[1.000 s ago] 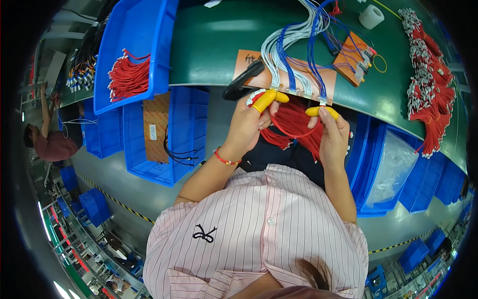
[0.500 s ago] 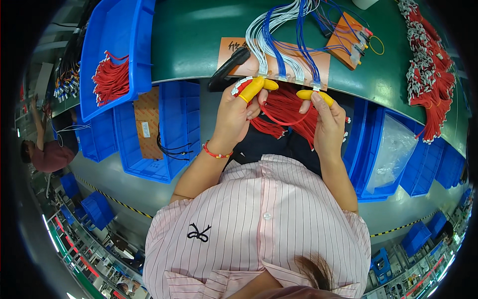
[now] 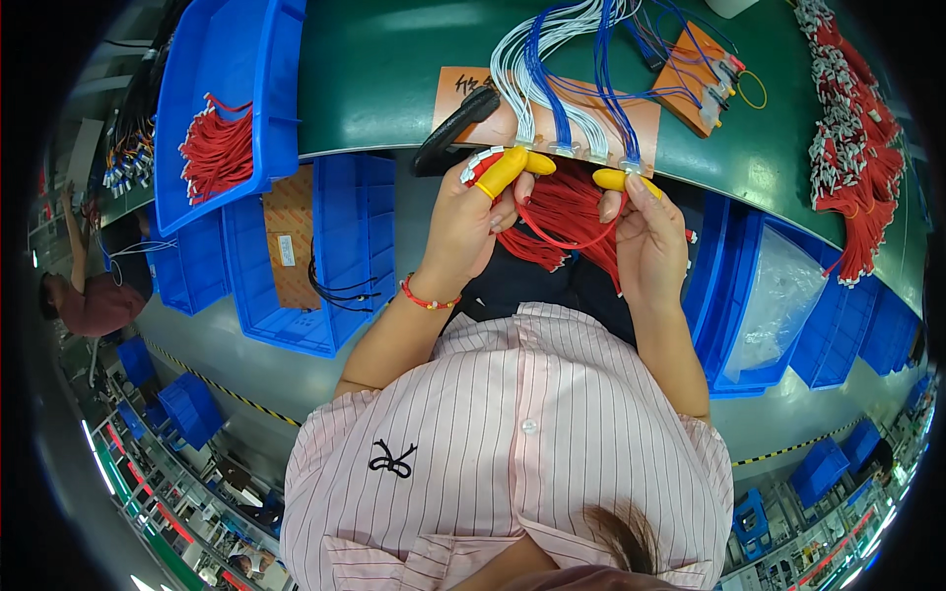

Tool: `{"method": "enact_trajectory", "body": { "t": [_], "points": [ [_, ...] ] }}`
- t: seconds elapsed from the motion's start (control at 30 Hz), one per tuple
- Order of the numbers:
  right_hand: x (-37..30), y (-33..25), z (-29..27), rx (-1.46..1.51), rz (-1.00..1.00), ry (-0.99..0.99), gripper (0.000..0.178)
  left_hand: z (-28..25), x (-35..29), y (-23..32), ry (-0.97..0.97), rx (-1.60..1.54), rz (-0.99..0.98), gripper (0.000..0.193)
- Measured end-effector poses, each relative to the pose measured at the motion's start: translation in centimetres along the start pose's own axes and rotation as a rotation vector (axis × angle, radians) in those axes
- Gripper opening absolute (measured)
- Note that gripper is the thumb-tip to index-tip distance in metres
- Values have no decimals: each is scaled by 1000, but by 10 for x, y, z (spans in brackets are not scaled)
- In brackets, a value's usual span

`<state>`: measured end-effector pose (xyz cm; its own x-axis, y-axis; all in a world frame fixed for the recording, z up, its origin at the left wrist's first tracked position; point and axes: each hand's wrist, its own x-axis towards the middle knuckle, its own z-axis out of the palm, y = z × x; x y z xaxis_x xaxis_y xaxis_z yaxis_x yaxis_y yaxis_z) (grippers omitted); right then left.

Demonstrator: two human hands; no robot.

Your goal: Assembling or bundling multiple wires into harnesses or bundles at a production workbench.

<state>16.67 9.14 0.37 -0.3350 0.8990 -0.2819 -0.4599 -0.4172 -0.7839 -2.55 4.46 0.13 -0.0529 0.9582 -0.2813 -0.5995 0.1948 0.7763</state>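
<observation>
Apparently mid-piece, pinches a looped red cable (image 3: 564, 245) at twelve o'clock in left hand (image 3: 471, 222) and right hand (image 3: 647, 236), near connectors (image 3: 564, 151), without revealing done from undone among red bundles (image 3: 219, 150) at ten and two.

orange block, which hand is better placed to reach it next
Probably the right hand: it is closer to the orange block and seems to hold only one end of the red wire. The left hand is farther off, with white connectors bunched at its fingers as well.
</observation>
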Motion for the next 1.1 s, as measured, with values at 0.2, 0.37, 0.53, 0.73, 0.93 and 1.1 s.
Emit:
{"method": "enact_trajectory", "body": {
  "t": [0.2, 0.37, 0.53, 0.73, 0.93, 1.1],
  "points": [
    [3, -4, -2, -13, 35, -35, 30, 1, 0, 0, 2, -12, -6, 29],
    [1, -6, -29, -413, -15, 2, 32, 2, -4, 5, 16, 9, -5, 30],
    [14, 21, -25, -1413, -605, -55, 21, 6, 1, 4, -22, 42, -36, 33],
    [24, 35, -25, -1472, -583, -74, 15, 5, 4, -1, 18, 108, -31, 33],
    [11, 24, -22, -1031, -444, -26, 15, 25, -21, -11, -73, -132, 53, 31],
    [2, 17, -16, -724, -228, -2, 16, 16, -44, -21, -263, -468, -418, 35]
  ]
}}
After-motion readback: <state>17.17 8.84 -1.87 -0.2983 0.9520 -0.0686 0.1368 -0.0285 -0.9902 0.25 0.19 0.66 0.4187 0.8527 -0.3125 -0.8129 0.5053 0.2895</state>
